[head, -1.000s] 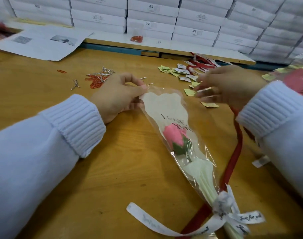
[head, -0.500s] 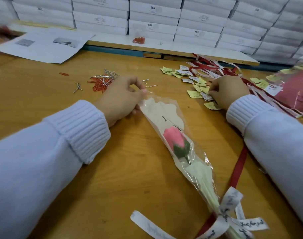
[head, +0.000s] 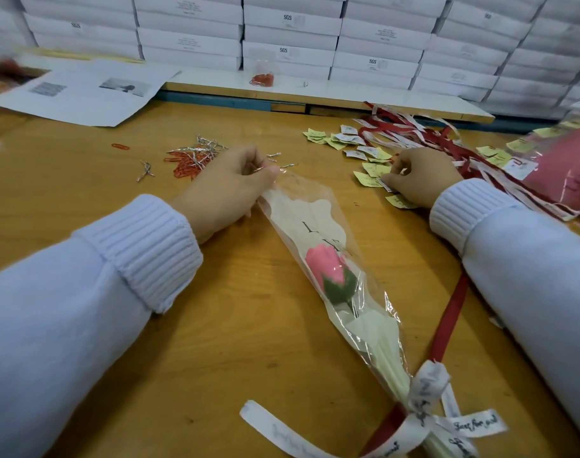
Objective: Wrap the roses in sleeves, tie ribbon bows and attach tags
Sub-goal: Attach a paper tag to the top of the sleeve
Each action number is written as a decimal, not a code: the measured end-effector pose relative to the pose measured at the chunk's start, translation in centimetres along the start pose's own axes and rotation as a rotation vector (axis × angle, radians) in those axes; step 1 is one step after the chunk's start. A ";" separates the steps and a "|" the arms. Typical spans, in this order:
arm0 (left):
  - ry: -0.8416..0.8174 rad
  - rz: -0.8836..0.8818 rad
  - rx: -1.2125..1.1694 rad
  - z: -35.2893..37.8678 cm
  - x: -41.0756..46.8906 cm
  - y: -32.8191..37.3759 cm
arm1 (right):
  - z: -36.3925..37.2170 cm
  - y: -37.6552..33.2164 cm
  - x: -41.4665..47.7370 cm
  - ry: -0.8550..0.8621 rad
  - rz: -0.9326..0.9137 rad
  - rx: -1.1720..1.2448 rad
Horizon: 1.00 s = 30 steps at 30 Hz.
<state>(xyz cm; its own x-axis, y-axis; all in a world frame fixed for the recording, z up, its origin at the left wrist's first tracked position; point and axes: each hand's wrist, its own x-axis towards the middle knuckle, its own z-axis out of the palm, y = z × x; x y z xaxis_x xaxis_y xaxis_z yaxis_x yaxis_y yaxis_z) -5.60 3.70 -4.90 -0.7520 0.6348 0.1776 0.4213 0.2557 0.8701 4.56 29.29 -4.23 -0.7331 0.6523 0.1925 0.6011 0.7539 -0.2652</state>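
Left hand (head: 229,190): thumb and fingers curled, pinching the open top corner of the clear sleeve (head: 295,206). Right hand (head: 420,180): knuckles up, fingers curled down on the loose tags (head: 348,142), apparently nipping one tag (head: 385,185); the grip itself is partly hidden.

The sleeve's long axis runs diagonally, with its mouth at the left hand in mid-table and its narrow end toward the near edge, right of centre. The pink rose (head: 325,266) sits halfway down inside. A white printed bow (head: 427,401) is already tied at the narrow end.

Judgement: tagging is the step left. The sleeve mouth lies just left of the right hand, so a short sideways carry reaches it; the bow is well apart, back toward the near edge.

In the way: only flat loose tags. A red ribbon (head: 447,322) lies between the sleeve and the right sleeve-cuff and passes under the bow end.

Beyond the left hand: silver twist ties (head: 202,148) and red paper clips (head: 183,166). Far edge: printed sheets (head: 83,94) and stacked white boxes (head: 288,31).
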 end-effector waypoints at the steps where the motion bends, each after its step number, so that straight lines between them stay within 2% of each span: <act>1: 0.008 0.002 -0.004 0.0 0.0 0.0 | 0.0 0.0 0.0 -0.009 0.004 0.023; 8: 0.014 -0.047 0.010 0.0 0.0 0.2 | -0.3 0.2 -0.3 0.069 0.033 0.282; 13: 0.000 -0.116 -0.082 -0.3 -0.2 0.4 | -0.7 0.0 -0.7 0.125 0.074 0.421; 18: -0.023 -0.178 -0.213 -0.5 -0.3 0.7 | -2.5 -2.0 -2.4 0.173 -0.084 0.482; 24: -0.102 -0.220 -0.442 -0.8 -0.6 1.3 | -4.2 -6.4 -5.8 0.070 -0.246 0.711; 28: 0.070 -0.137 -0.353 -0.8 -0.6 1.1 | -4.0 -8.5 -7.6 -0.041 -0.291 0.763; 30: 0.095 -0.074 -0.329 -0.9 -0.6 1.1 | -3.7 -9.0 -8.2 -0.074 -0.277 0.780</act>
<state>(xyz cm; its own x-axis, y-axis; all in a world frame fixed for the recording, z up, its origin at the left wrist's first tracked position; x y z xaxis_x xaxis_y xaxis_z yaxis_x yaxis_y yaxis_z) -5.10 2.93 -3.61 -0.8247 0.5486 0.1372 0.1896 0.0396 0.9811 6.31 17.39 0.04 -0.8575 0.4236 0.2922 0.0223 0.5978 -0.8013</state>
